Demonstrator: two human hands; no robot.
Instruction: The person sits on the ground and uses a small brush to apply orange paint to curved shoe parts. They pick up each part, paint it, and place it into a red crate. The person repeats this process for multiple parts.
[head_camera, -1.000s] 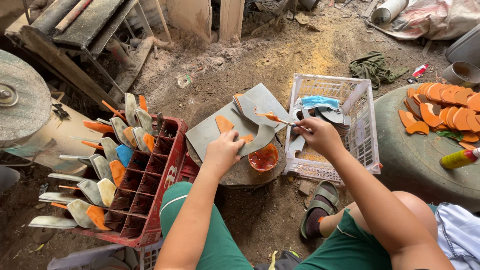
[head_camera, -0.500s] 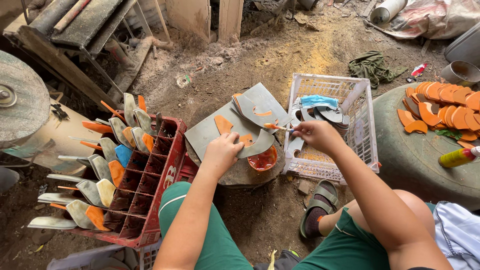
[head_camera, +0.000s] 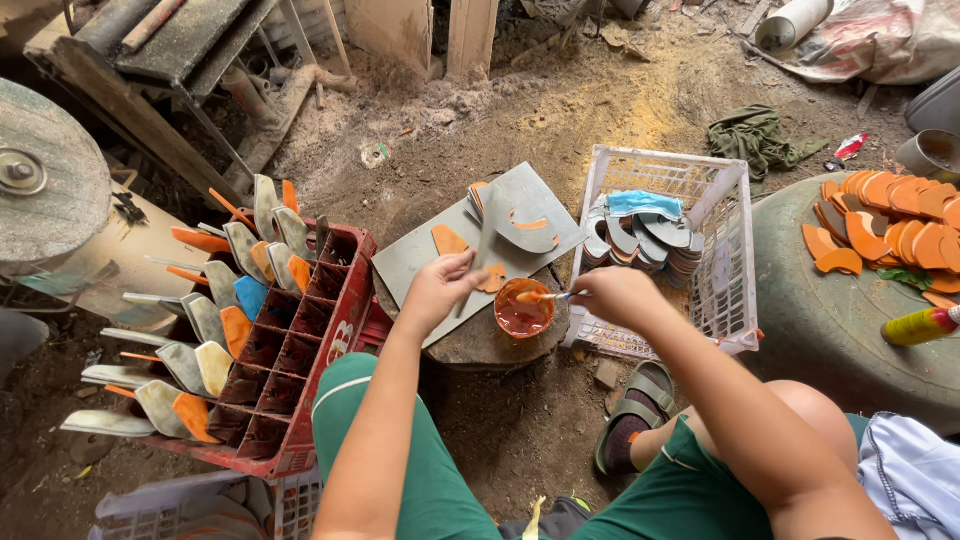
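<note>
I go from big to small. On the right is a large round green drum (head_camera: 850, 330) w/ many orange-painted curved pieces (head_camera: 880, 215) on its top. On the left a red crate (head_camera: 300, 350) stands on the dirt floor, w/ grey and orange-tipped blades (head_camera: 215, 330) stuck in its cells to dry. The white plastic basket (head_camera: 725, 250) holds a stack of unpainted grey curved pieces (head_camera: 640, 240) & a blue cloth. Between crate and basket lies a grey flat board (head_camera: 420, 255) as tabletop, on a round stump; some partly painted pieces lie on it. My left hand (head_camera: 440, 290) is closed on a long thin grey blade (head_camera: 480, 250) & keeps it flat on the board. My right hand (head_camera: 615, 295) pinches a small brush (head_camera: 545, 296), its tip over the small bowl (head_camera: 523, 308) of orange paint, just beside the board's edge. Judgement: to do this well I'd load only little paint, wipe the tip on the bowl rim so it doesn't drip, hold the blade firm near the bare end, and paint w/ short strokes so the edge of the colour is clean. Whether the bristles touch the paint, I can't tell.
</note>
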